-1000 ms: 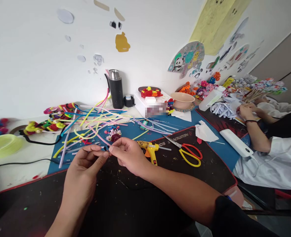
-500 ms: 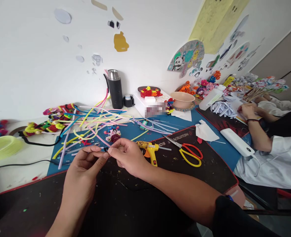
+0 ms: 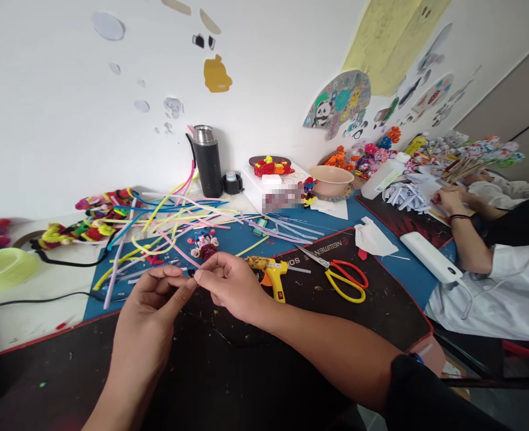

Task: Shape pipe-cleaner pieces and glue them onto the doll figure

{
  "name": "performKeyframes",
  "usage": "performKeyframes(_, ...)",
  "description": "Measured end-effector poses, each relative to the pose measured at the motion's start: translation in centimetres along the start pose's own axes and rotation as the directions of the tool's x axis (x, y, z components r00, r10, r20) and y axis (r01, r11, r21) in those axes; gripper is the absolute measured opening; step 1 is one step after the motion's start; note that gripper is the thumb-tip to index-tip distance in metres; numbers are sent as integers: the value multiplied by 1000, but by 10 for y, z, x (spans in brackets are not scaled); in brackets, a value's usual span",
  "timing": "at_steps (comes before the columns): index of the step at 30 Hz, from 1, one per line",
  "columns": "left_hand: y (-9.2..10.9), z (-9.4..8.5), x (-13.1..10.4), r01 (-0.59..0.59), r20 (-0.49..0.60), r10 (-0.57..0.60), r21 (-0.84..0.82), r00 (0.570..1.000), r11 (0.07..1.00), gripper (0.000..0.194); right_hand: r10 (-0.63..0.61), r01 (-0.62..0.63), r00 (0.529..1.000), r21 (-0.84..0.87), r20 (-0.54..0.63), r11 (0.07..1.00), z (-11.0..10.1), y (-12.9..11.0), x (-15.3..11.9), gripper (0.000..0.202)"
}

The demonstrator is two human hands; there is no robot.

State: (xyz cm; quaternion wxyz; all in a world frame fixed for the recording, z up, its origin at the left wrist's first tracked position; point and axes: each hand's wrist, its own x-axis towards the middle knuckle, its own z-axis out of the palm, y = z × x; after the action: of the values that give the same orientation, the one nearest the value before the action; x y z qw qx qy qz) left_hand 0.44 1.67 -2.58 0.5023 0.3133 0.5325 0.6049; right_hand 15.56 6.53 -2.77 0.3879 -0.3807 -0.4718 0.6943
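Note:
My left hand (image 3: 154,305) and my right hand (image 3: 230,287) meet above the black mat, fingertips pinched together. Between them they hold a small black piece (image 3: 191,273), mostly hidden by the fingers, so its kind is unclear. Just behind my fingers sits a little figure with a dark red body and a pink-and-white head (image 3: 205,244). To the right of my right hand lies a yellow glue gun (image 3: 278,276). Farther right, scissors (image 3: 342,278) with one red and one yellow handle lie spread on the mat.
Coloured pipe cleaners (image 3: 169,218) are strewn behind my hands. A black thermos (image 3: 207,164) stands by the wall, near a pinkish bowl (image 3: 331,179). At left are a pale yellow ring-shaped roll (image 3: 6,269) and several fuzzy figures (image 3: 97,221). Another person's hands (image 3: 450,196) rest at the right.
The hands keep nearly the same pinch on the small black piece. The view has shifted very slightly; nothing else has visibly moved.

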Motion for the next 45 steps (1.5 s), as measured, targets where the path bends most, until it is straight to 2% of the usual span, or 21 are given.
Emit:
performKeyframes(11, 2, 0, -3, 9, 13, -9, 2, 1000, 1000, 55, -2, 2, 1000, 25, 9, 1000, 0, -1, 0, 31)
performKeyframes(22, 1, -1, -1, 1, 18, -1, 20, 1000, 1000, 56, 23, -23, 1000, -5, 6, 1000, 0, -3, -2, 18)
performKeyframes(30, 0, -3, 0, -13, 0, 13, 99, 1000, 995, 57, 23, -24, 999, 77, 24, 997, -2, 5, 1, 34)
performKeyframes(35, 1, -2, 0, -22, -11, 25, 158, 1000, 987, 58, 26, -29, 999, 102, 32, 994, -3, 7, 2, 35)
performKeyframes(45, 1, -3, 0, -26, -18, 30, 173, 999, 985, 58, 26, -30, 998, 91, 51, 995, -4, 7, 0, 39)
